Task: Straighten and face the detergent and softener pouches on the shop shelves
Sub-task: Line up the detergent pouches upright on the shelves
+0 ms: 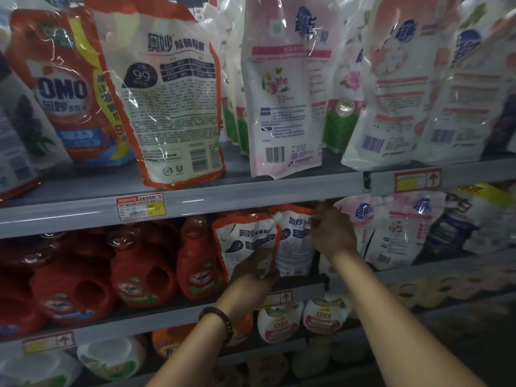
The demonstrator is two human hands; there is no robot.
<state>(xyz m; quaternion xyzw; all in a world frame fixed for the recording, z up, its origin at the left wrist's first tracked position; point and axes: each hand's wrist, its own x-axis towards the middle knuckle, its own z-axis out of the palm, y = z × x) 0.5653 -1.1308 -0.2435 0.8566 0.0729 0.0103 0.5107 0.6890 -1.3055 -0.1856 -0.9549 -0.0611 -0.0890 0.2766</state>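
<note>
Orange-edged pouch [245, 238] in left hand [251, 273]; right hand [332, 236] seemingly pinching neighbour pouch [293, 247].

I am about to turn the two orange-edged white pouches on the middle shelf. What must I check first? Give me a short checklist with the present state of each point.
1. Left hand grips the left orange-edged white pouch at its lower edge: ok.
2. Right hand has a hold on the right orange-edged white pouch: cannot tell, the hand hides the top corner.
3. Fronts face out: not ok, both show printed backs.
4. Pouches stand apart: not ok, the left overlaps the right.
5. Red plastic bottles beside them stand upright: ok.
</note>
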